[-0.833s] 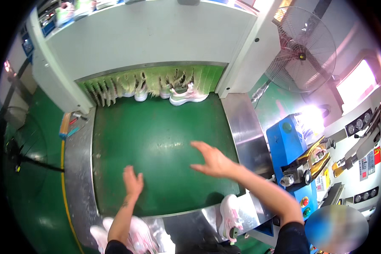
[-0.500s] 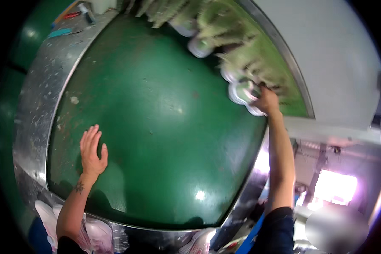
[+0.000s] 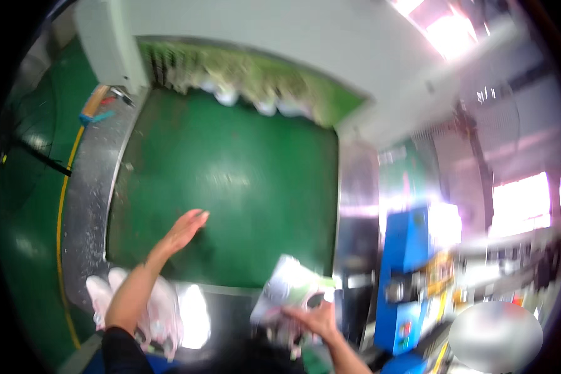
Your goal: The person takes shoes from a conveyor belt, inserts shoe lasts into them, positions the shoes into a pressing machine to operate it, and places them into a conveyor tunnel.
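At the near edge of the green belt, my right hand (image 3: 318, 319) is closed on a white and pink shoe (image 3: 287, 285); motion blur softens its outline. My left hand (image 3: 187, 230) hovers over the belt's left half, fingers stretched out, with nothing in it. Below my left forearm, several white and pink shoes (image 3: 162, 311) stand on the metal edge near my body. At the far end, more pale shoes (image 3: 226, 95) show partly beneath the strip curtain (image 3: 255, 78).
The green belt (image 3: 230, 168) runs under a grey machine housing (image 3: 262, 25). A metal ledge (image 3: 90, 187) with small tools borders it on the left. A standing fan (image 3: 37, 143) is farther left. Blue equipment (image 3: 405, 240) stands at the right.
My right hand has come back from the curtain to the near edge with a shoe. My left hand has moved right over the belt. The view has turned to the right.
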`<control>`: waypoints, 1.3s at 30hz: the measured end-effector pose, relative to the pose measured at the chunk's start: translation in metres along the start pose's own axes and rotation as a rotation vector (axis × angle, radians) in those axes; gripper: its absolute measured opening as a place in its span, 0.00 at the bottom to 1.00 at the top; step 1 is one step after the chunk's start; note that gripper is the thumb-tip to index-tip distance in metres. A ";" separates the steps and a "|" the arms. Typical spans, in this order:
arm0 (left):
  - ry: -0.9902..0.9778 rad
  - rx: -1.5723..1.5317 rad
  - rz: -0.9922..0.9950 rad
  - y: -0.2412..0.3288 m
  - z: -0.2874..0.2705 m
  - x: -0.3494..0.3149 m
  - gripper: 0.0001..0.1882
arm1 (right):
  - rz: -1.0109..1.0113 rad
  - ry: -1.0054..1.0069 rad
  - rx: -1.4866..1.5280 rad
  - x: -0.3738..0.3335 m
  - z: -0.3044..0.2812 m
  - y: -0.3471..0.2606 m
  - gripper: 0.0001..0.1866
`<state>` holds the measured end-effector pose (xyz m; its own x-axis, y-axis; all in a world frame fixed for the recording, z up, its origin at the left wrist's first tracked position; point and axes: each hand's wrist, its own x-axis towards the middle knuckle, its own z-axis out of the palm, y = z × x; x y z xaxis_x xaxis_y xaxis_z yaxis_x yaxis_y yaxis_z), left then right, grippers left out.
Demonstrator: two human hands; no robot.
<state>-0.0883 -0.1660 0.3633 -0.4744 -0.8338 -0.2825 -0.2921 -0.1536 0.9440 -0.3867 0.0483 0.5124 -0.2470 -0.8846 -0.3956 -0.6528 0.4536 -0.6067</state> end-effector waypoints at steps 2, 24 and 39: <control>-0.387 -0.288 -0.105 0.059 0.015 -0.029 0.29 | -0.450 0.105 -0.123 -0.019 -0.028 -0.058 0.32; -0.419 -0.327 0.333 0.204 0.274 -0.062 0.23 | 0.047 0.825 1.090 -0.173 0.028 0.048 0.28; -0.826 0.287 0.805 0.290 0.571 0.258 0.24 | 0.589 0.919 1.111 -0.194 -0.068 0.042 0.27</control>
<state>-0.7699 -0.1230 0.4663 -0.9676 -0.0254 0.2511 0.2101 0.4702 0.8572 -0.4153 0.2314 0.6102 -0.8771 -0.1315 -0.4620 0.4263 0.2298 -0.8749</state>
